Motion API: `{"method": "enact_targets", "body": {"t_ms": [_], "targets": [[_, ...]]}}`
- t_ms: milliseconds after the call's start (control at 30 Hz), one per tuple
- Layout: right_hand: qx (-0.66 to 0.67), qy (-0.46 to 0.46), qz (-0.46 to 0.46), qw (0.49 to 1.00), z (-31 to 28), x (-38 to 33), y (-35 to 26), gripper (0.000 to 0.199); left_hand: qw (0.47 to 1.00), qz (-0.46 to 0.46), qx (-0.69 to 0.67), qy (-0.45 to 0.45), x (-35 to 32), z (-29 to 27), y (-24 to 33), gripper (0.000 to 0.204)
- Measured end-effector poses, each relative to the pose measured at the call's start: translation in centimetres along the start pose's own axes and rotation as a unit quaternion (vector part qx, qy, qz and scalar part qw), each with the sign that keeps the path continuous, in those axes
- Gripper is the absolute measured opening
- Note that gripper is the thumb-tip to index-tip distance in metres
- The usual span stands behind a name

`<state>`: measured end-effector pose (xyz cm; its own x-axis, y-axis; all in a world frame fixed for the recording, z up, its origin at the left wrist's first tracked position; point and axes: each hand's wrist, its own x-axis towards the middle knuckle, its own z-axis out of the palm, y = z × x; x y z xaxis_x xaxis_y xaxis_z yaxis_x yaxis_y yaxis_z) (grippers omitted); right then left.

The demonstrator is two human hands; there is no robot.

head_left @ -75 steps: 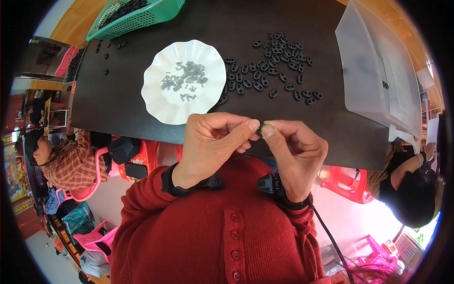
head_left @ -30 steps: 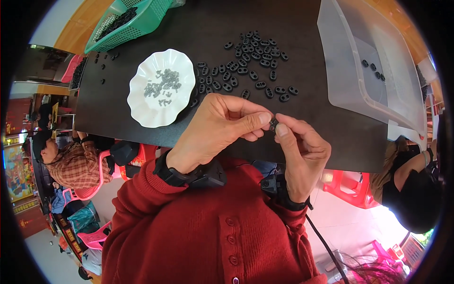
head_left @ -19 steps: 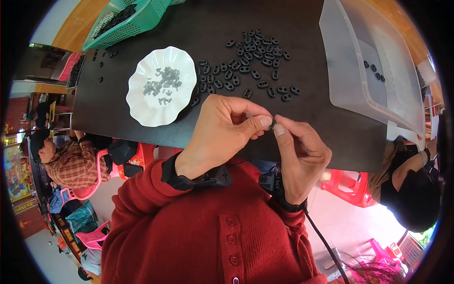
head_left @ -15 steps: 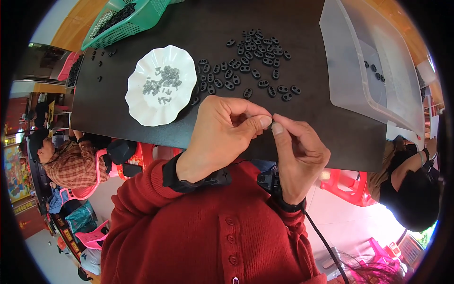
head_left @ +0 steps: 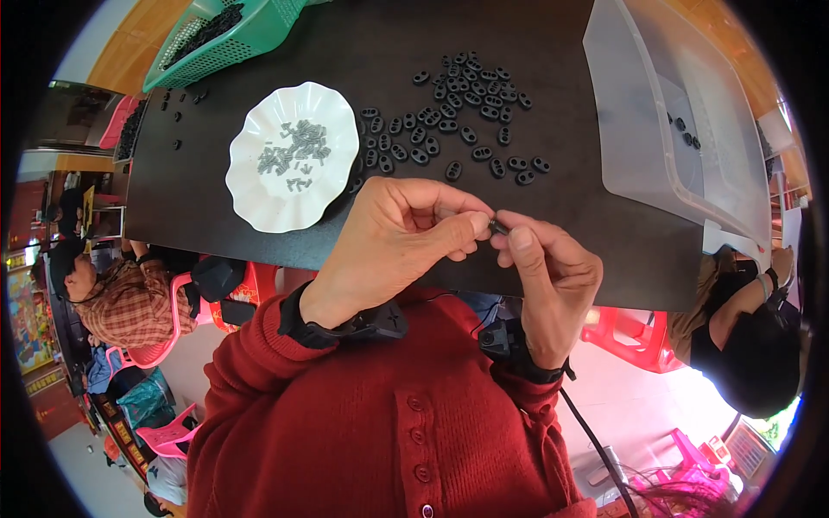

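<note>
Above the near edge of the table, my two hands meet fingertip to fingertip. My left hand (head_left: 406,229) is pinched, thumb against index finger, on a small dark piece (head_left: 498,227), most of which the fingertips cover. My right hand (head_left: 553,276) grips the same piece from the other side with its thumb and index finger. Beyond my hands lie many black oval pieces with two holes (head_left: 481,154), loose on the dark table. Left of them a white scalloped plate (head_left: 250,190) carries a heap of small clear-grey bits.
A green perforated basket (head_left: 250,47) holding black parts stands at the far left, with a few black bits beside it. On the right is a translucent plastic bin (head_left: 635,129) with several black pieces inside. Other people sit at left (head_left: 129,302) and right (head_left: 751,345).
My right thumb has shifted away from the left fingertips, showing more of the dark piece. Both wrists have turned slightly. The view has moved a little.
</note>
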<state>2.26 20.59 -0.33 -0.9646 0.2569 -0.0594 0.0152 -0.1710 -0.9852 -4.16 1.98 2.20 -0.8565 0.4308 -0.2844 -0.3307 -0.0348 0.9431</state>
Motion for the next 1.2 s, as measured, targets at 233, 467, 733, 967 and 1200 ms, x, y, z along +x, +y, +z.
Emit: {"method": "enact_targets", "body": {"t_ms": [233, 467, 733, 967, 1200], "targets": [[-0.015, 0.001, 0.032, 0.999, 0.3, 0.2, 0.1, 0.018, 0.999, -0.037, 0.013, 0.012, -0.1, -0.2, -0.3, 0.02], [0.003, -0.007, 0.062, 0.998, 0.3, 0.7, 0.4, 0.018, 0.998, -0.065, 0.001, 0.01, 0.1, -0.5, -0.3, 0.021], [0.0, -0.016, 0.063, 0.998, 0.7, 0.7, 0.3, 0.017, 0.997, -0.066, 0.021, 0.022, -0.2, -0.8, -0.1, 0.021], [-0.008, 0.003, 0.084, 0.996, 1.1, 0.7, 0.1, 0.018, 0.998, -0.048, 0.032, 0.02, -0.4, -1.0, -0.4, 0.023], [-0.023, -0.006, 0.074, 0.997, 0.7, 0.3, -0.2, 0.014, 0.996, -0.055, 0.058, 0.027, -0.7, -0.2, 0.1, 0.022]]}}
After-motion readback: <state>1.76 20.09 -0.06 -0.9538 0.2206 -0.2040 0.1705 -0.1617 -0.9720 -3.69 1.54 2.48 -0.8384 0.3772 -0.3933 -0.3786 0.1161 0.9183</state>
